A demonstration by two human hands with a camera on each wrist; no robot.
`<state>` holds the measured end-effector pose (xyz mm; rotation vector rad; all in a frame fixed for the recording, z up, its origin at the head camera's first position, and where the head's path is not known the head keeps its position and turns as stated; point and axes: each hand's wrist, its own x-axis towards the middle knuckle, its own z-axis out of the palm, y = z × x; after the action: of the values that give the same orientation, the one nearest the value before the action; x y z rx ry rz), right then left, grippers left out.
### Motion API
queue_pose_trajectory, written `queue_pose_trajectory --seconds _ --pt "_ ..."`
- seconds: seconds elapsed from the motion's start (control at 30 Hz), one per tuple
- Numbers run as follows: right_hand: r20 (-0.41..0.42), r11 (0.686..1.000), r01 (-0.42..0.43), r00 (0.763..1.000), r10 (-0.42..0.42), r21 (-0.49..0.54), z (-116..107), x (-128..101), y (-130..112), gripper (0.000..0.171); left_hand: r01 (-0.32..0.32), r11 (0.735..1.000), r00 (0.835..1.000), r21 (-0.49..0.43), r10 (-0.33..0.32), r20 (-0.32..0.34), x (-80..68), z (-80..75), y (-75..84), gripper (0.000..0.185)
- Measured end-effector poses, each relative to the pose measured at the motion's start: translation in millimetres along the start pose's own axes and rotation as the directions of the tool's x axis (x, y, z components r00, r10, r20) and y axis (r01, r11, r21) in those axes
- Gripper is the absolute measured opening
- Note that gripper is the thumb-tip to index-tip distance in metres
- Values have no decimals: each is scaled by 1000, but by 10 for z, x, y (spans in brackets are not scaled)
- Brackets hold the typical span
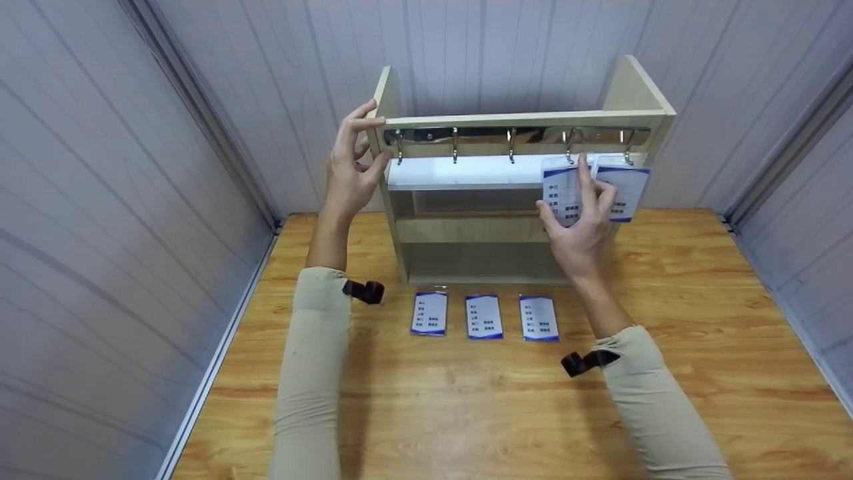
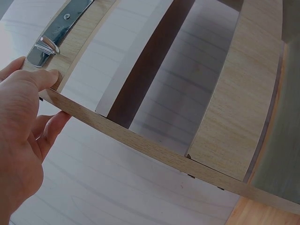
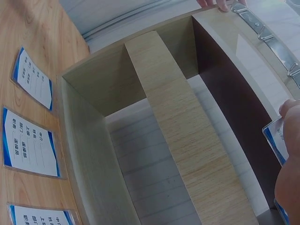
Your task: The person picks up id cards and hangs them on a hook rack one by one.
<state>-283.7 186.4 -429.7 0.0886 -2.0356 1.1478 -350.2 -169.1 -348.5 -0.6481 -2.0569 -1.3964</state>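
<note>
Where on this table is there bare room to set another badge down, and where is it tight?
Bare wood lies on the table right of the right hand, and near the front edge between both sleeves. Left of the left hand is a narrower strip. It is crowded before the wooden rack, where three badge cards lie in a row.

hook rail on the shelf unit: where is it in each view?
Head: hook rail spans the upper front, top centre.
Left wrist: top-left corner, above the left hand.
Right wrist: top-right edge.
Shared landmark: the wooden shelf unit.
</note>
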Motion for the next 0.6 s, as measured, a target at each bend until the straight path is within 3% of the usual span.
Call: queue_pose_trajectory --seconds 0.6 --pt "25 997 -29 999 27 72 3 -36 22 90 16 1000 1000 11 -16 1 -4 9 -2 43"
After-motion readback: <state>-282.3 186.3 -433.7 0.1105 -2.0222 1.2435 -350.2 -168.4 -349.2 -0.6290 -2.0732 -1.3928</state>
